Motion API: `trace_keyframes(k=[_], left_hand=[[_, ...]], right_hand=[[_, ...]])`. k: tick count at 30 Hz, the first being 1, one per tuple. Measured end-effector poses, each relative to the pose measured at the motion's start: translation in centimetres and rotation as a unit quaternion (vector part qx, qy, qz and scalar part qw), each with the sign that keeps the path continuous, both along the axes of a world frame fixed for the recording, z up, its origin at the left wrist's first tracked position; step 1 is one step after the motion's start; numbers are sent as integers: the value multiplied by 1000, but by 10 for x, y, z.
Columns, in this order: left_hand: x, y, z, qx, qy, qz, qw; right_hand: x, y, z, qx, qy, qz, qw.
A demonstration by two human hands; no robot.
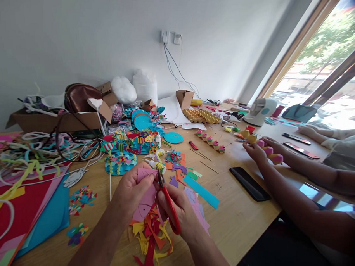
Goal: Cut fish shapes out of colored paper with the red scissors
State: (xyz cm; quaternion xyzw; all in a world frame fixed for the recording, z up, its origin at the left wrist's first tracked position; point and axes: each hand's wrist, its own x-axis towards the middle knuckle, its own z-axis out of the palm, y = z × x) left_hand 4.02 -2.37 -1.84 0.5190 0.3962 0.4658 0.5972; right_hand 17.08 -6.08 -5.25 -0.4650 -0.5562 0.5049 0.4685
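Between the fingers of my left hand (134,185) is a piece of pink paper (143,206) with a fish outline drawn on it. My right hand (177,203) grips a pair of red-handled scissors (171,211), whose blades point up at the paper's right edge. Some of the paper is hidden by my fingers. Below my hands lies a heap of red, orange and yellow paper scraps (152,236). Purple paper pieces (197,210) rest just right of my right hand, and a blue paper strip (202,191) lies beyond them.
At the left are coloured paper sheets (43,215) and tangled yarn (29,153). Blue fish-decorated crafts (122,164) stand behind my hands. On the right, another person's hands (258,151) hold a pink and yellow egg-carton craft (267,149), near a black tray (249,183) and a white sewing machine (260,111).
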Motion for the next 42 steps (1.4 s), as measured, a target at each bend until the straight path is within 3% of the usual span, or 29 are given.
trace_keyframes(k=[7,14,24,29,42], left_hand=[[-4,1,-1,8,8,-33,999],[-11,0,4,-69,-19,-99,993],[-19,2,10,-73,27,-150,986],[-24,6,11,-64,96,-166,979],[-22,11,23,-75,164,-191,965]], right_hand=[[2,-3,-2,-16,16,11,1000],[9,-9,3,-19,-20,26,999],[19,-16,-1,-2,-23,68,997],[24,-17,2,-6,-58,93,994],[35,-21,3,-3,-164,83,983]])
